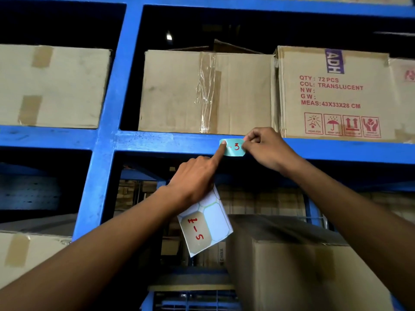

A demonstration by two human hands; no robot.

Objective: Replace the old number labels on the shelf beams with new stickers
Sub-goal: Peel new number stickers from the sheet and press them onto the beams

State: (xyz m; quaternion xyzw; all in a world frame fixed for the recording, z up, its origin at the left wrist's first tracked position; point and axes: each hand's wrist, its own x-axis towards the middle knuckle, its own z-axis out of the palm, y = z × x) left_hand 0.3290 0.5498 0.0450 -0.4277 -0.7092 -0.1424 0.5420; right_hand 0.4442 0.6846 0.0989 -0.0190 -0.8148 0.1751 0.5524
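Note:
A pale green sticker (235,147) with a red "3" lies on the front of the blue shelf beam (166,142). My left hand (195,178) presses its forefinger on the sticker's left end while the other fingers hold a white sticker sheet (206,225) below the palm. That sheet carries one remaining label with red writing and several empty outlines. My right hand (265,149) pinches the sticker's right edge between thumb and fingers against the beam.
A blue upright post (107,122) stands left of the beam. Cardboard boxes (202,90) sit on the shelf above, one printed box (332,93) at the right. A large brown box (292,254) sits close below my right forearm.

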